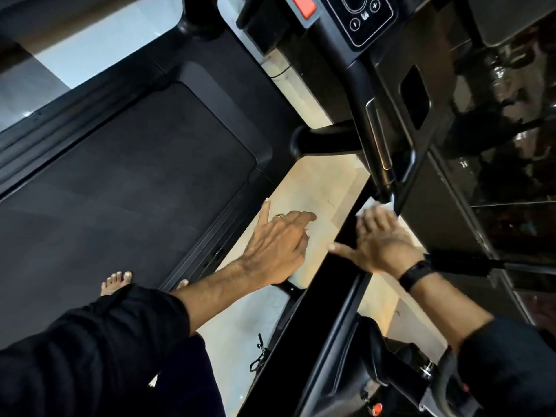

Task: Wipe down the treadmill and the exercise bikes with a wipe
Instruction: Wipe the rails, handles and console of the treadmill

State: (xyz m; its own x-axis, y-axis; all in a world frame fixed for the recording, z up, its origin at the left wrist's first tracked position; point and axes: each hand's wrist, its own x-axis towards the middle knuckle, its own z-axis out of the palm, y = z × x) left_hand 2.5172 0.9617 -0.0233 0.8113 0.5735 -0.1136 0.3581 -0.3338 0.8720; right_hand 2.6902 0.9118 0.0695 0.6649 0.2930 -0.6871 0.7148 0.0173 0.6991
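Black fabric sleeves (90, 350) fill the frame at seven and five o'clock, soft and creased, pushed up to leave both forearms bare. Between them, toward six o'clock, part of an exercise bike (433, 383) shows as black tubing with small red knobs, too cropped to read further.

Further out, the left hand (278, 245) hangs over the pale floor (325, 188), fingers spread wide and holding nothing; a thin metal ring (279, 216) circles one finger. At three o'clock from it, the right hand (380, 239), with a matte black band (416, 273) on the wrist, lies flat with fingers splayed on a smooth, glossy black side rail (328, 290) of the treadmill (129, 164). Its fingertips press a crumpled white wipe (376, 206) against that rail; the hand is slightly blurred.

Bare toes (117, 281) rest at eight o'clock on the edge of the belt, a broad, dull, finely textured dark sheet with rounded corners framed by ridged plastic strips.

Farthest, at twelve o'clock, a rounded rectangular control pad (361, 16) carries circular minus and plus marks, with a red-orange button (302, 6) just at ten o'clock from it. Shiny black panels at two o'clock mirror the room.
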